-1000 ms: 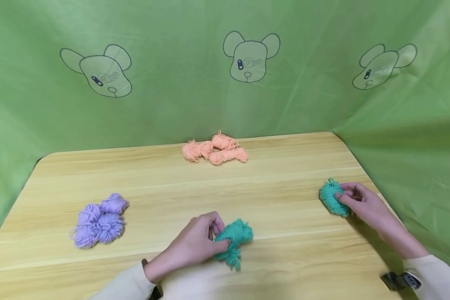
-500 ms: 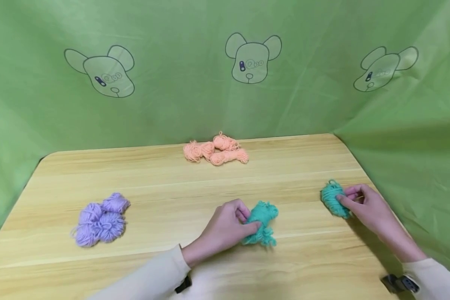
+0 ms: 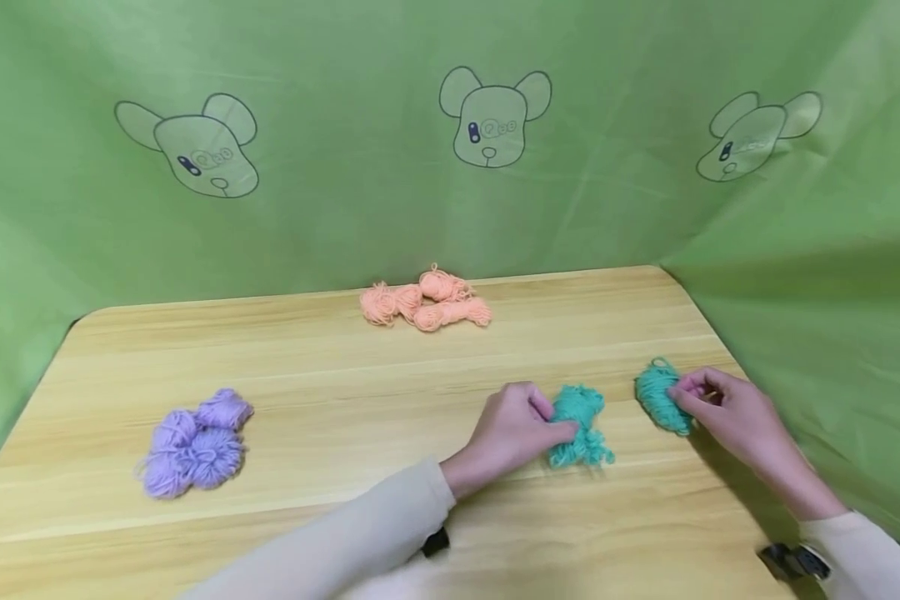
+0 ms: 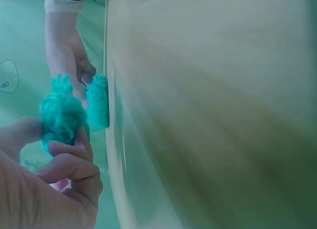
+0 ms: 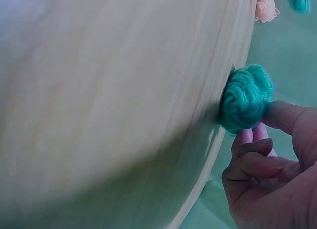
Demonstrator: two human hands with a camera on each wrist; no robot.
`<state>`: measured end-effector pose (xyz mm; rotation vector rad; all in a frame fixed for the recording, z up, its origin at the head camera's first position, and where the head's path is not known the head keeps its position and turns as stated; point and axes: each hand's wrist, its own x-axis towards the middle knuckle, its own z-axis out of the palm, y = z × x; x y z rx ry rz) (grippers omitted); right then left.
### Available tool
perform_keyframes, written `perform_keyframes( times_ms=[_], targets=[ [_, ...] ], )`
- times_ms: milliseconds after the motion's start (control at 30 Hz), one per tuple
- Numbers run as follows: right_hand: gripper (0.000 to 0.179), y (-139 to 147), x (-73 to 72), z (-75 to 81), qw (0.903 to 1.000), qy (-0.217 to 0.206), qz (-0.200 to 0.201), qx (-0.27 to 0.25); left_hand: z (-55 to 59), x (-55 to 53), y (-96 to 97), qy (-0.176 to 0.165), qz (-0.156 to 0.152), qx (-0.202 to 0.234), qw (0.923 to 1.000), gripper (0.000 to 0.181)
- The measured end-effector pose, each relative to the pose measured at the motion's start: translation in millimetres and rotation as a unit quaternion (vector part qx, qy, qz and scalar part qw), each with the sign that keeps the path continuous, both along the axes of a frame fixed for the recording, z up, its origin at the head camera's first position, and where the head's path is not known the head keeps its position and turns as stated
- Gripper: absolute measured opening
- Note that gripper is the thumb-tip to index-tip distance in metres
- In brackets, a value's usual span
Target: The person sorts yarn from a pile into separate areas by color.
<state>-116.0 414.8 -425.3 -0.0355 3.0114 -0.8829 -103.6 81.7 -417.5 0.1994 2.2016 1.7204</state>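
Note:
My left hand (image 3: 506, 429) pinches a teal skein of yarn (image 3: 579, 414) between thumb and fingers. In the left wrist view this skein (image 4: 62, 115) is held off the table, its looped end pointing away from the palm. To its right, a second teal skein (image 3: 658, 398) lies on the table near the right edge. My right hand (image 3: 731, 412) holds that one by its right side, thumb on top; in the right wrist view the skein (image 5: 246, 98) touches the tabletop. A gap separates the two teal skeins.
Several lilac skeins (image 3: 195, 446) are bunched at the left of the wooden table (image 3: 330, 367). Peach skeins (image 3: 450, 314) lie together at the back edge. Green cloth (image 3: 360, 183) with printed bear heads walls off the back and sides.
My left hand has carried its teal skein rightward and a little farther from me, closer to the other one. My right hand and its skein have stayed almost in place.

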Motion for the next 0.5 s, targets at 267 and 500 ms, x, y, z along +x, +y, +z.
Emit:
perform_keyframes(
  times_ms=[267, 500],
  targets=[
    [0.023, -1.9, 2.3, -0.8, 0.9999, -0.012, 0.005, 0.002, 4.1, -10.7, 47.6, -0.016, 0.038, -0.031, 0.9987, 0.038],
    [0.022, -3.3, -0.6, 1.7, 0.9999, -0.006, 0.011, 0.002, -3.0, -20.9, 80.5, -0.032, 0.046, -0.051, 0.9971, 0.06]
  ],
)
